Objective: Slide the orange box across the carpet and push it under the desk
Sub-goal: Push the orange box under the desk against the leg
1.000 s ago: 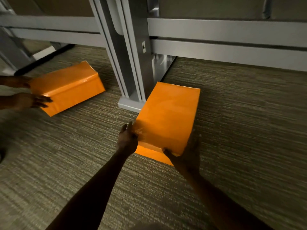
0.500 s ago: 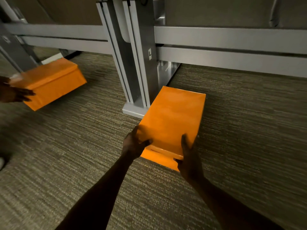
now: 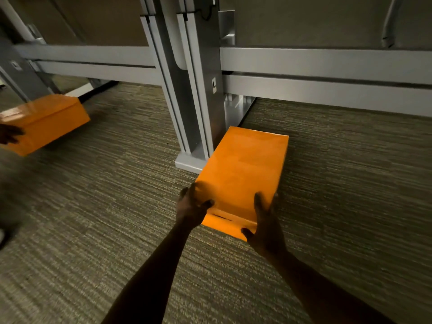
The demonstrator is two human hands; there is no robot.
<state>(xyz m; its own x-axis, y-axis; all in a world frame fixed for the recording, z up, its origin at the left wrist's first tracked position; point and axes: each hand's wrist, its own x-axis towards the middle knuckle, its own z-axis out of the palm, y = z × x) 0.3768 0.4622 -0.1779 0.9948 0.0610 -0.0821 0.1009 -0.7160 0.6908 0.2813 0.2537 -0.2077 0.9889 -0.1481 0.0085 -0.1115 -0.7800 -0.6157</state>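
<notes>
An orange box (image 3: 245, 169) lies flat on the striped carpet (image 3: 350, 183), its far end beside the grey desk leg (image 3: 198, 108). My left hand (image 3: 191, 206) grips the box's near left corner, thumb on top. My right hand (image 3: 265, 220) holds the near right corner, fingers over the top and thumb on the near face. The desk's grey crossbars (image 3: 327, 73) run just beyond the box's far end.
A second orange box (image 3: 46, 122) sits at the far left, held by another person's hand (image 3: 9, 136). The desk leg's white foot (image 3: 189, 162) touches my box's left side. Open carpet lies to the right under the crossbars.
My right hand has shifted from the near edge up onto the box's right corner. The other person's box has moved left and is partly out of frame.
</notes>
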